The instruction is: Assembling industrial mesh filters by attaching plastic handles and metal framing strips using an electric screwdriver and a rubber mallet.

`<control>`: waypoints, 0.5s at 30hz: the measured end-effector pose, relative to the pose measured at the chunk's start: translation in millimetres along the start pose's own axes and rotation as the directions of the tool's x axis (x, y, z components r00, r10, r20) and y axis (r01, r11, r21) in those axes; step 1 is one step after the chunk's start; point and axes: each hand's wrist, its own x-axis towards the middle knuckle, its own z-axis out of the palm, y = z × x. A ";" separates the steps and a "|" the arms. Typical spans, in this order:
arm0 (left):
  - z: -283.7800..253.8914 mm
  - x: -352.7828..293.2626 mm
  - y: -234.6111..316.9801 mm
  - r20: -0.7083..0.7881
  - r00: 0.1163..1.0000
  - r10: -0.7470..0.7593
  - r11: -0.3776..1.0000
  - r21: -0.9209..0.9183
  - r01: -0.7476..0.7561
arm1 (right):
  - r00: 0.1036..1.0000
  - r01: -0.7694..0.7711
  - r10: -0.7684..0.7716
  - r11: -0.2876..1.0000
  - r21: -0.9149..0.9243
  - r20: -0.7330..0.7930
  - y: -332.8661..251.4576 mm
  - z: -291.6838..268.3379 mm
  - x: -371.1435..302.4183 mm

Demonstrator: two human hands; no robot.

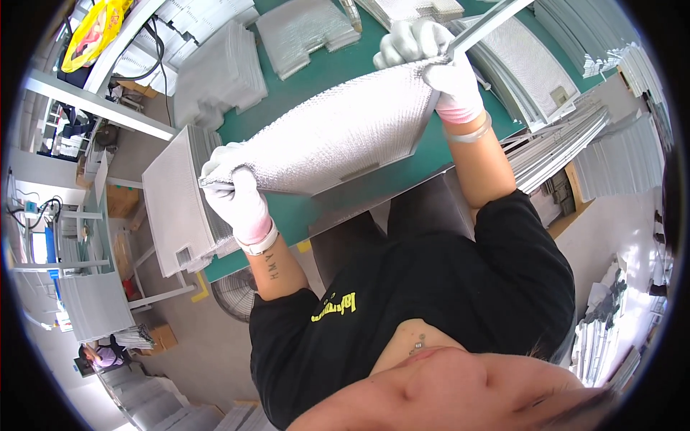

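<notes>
I hold a silver textured sheet (345,129) between my hands above a green table, its top edge bowed and a small rectangular patch near its lower edge. My left hand (241,190), in a white glove with a pink cuff, is closed on the sheet's left corner. At the right end, my gloved right hand (449,75) is closed on the other corner, thumb in front and fingers over the far side. It is close to a pale metal post (489,25). I cannot tell whether the sheet is foil-faced or bare metal.
On the green table (287,215) are piles of flat sheets: a white stack (183,201) at left, clear-wrapped stacks (219,75) behind, and a silver stack (528,61) at right. More sheets (596,154) stand further right. A floor fan (236,294) is below the table's left edge.
</notes>
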 end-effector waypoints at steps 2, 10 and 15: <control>0.9 0.0 0.3 0.020 1.000 -0.006 1.000 -0.013 0.006 | 1.000 0.014 -0.013 1.000 0.014 -0.026 2.5 10.1 4.4; -22.2 -2.0 -8.8 0.164 0.986 0.007 1.000 -0.031 -0.002 | 0.975 -0.014 -0.013 0.993 -0.121 -0.222 -10.3 27.3 0.5; 2.4 -0.4 -0.5 -0.013 1.000 -0.019 1.000 -0.006 0.019 | 0.810 -0.276 -0.283 0.589 -0.759 -0.514 -1.3 44.1 -28.7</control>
